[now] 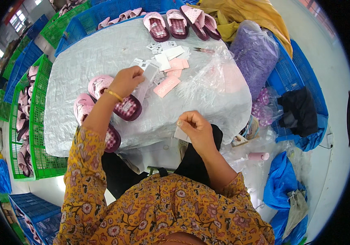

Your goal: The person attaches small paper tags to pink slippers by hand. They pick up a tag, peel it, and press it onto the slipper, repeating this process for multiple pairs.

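Observation:
My left hand (126, 83), with a yellow bracelet at the wrist, reaches over the wrapped tabletop. Its fingers are pinched at the edge of a pale, see-through label strip (145, 83) with printed stickers. Below that forearm lie two pink slippers (97, 85) with dark red checked insoles, partly covered by my arm. Near the table's front edge, my right hand (196, 127) grips a small white tag (181, 134) between thumb and fingers. Pink cards (167, 86) and white cards (162, 62) are scattered beyond my hands, beside a heap of thin clear fasteners (193, 92).
More pink slippers (177, 23) line the table's far edge. A green crate (40, 134) of slippers stands at the left, a blue crate (71, 38) behind. To the right are a purple-filled bag (254, 55), blue crates with a dark cloth (299, 112), and blue plastic (279, 181) on the floor.

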### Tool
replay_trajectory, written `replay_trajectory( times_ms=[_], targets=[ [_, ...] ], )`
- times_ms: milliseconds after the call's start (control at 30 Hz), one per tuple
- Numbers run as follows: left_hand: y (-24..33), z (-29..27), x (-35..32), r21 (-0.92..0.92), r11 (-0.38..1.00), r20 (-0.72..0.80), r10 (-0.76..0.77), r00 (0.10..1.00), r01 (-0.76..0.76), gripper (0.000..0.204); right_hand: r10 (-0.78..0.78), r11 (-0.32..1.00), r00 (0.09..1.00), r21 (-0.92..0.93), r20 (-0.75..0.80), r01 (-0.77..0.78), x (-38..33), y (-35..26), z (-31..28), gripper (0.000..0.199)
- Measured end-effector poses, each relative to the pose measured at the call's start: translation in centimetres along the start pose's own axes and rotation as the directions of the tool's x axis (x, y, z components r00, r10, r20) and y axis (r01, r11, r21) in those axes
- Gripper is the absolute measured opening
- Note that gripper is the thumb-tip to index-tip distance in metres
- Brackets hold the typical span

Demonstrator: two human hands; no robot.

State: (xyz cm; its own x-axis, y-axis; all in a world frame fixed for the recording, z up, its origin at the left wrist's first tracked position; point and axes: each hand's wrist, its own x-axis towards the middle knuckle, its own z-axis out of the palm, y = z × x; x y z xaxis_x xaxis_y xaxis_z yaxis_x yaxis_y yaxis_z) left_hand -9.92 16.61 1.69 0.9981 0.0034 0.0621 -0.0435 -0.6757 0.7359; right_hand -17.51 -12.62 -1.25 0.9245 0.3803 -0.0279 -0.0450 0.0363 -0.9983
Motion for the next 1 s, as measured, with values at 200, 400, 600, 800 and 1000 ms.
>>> replay_trajectory(
  times_ms=[200,400,600,800,1000],
  targets=[
    [3.5,2.2,-5.9,-0.019,1.0,-0.017,-0.005,1.0,0.005,0.021,-0.017,0.986,1.0,0.166,-0.015,0.019,2.3,-2.8,0.7,0.045],
    [4.9,3.7,-8.8,-0.024,0.993,-0.088,0.11,0.99,-0.113,0.015,0.012,0.969,1.0,0.248,0.015,-0.016,3.6,-3.1,1.5,0.049],
    [5.4,4.1,-9.7,0.047,0.979,-0.14,0.203,0.969,-0.198,0.011,0.018,0.966,1.0,0.256,0.019,-0.023,3.3,-3.1,1.7,0.045],
    [5.3,4.3,-10.0,0.055,0.97,-0.159,0.241,0.957,-0.235,0.011,0.021,0.967,1.0,0.255,0.009,-0.023,3.0,-2.8,1.7,0.037],
    [5.4,4.6,-10.2,0.117,0.966,-0.155,0.248,0.956,-0.231,0.01,0.029,0.956,0.999,0.292,0.015,-0.033,2.8,-2.5,1.5,0.033]
  ],
)
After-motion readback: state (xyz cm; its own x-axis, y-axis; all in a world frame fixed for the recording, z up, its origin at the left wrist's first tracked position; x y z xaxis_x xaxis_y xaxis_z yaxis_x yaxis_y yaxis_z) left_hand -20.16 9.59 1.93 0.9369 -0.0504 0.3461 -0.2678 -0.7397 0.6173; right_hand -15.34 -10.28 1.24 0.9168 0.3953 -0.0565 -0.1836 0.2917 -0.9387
